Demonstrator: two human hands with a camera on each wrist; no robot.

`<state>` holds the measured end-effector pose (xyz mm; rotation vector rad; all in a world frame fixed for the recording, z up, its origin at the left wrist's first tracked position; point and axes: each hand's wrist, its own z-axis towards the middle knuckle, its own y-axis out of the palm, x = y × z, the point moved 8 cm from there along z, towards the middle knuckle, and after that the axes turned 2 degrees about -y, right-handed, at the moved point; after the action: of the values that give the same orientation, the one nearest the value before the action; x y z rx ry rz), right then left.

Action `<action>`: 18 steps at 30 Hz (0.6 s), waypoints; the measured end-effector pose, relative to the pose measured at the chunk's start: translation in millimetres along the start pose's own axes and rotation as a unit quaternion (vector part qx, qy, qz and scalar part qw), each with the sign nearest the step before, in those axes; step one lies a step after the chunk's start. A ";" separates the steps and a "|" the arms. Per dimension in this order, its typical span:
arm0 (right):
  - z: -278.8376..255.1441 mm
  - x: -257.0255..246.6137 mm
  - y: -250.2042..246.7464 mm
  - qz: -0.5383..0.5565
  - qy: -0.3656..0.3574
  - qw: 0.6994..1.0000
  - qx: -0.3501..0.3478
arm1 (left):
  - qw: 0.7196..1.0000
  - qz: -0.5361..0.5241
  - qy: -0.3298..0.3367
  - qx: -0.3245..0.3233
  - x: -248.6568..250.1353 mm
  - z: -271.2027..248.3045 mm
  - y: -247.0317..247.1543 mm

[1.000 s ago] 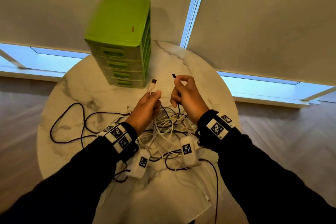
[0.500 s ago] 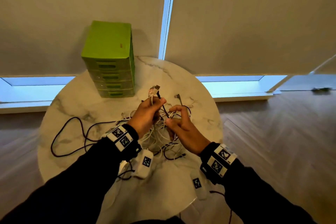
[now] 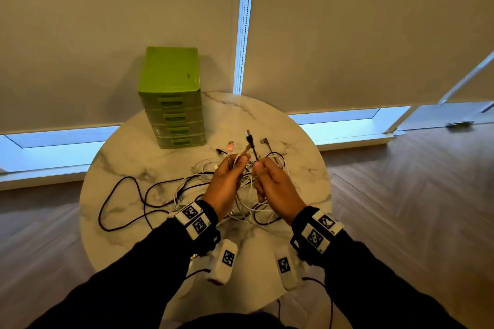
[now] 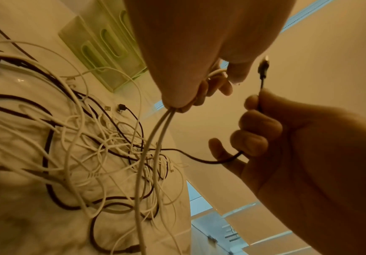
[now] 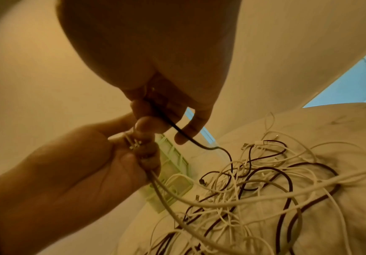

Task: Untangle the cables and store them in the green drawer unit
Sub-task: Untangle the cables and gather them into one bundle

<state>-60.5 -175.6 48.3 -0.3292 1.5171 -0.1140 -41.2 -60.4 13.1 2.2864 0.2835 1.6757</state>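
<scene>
Drawn blinds point(image 3: 347, 35) hang behind the round marble tabletop point(image 3: 128, 157) in front of you, with wood floor point(image 3: 401, 195) to either side. The drawer unit point(image 3: 171, 96) stands at the far left of the tabletop, its four drawers closed. A tangle of white and dark cables point(image 3: 187, 184) lies in the middle, with one dark loop point(image 3: 117, 203) trailing off to the left. Your left hand point(image 3: 227, 184) is raised just above the tangle, fingers curled round two white cables point(image 4: 155, 138) whose plugs stick up past your thumb. Your right hand point(image 3: 278, 189) is just beside it, fingers pinching a thin black cable point(image 4: 199, 157); its plug point(image 3: 250, 139) points up and its length sags back into the tangle. The two hands are nearly touching.
</scene>
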 end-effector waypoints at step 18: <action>-20.7 22.8 52.4 -0.022 -0.002 0.993 -0.115 | 0.995 0.065 0.024 0.067 7.2 -16.8 -13.6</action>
<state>-86.5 -135.0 11.3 -0.5469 1.5212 0.0268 -54.8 -43.3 19.6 2.4094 0.2699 1.8293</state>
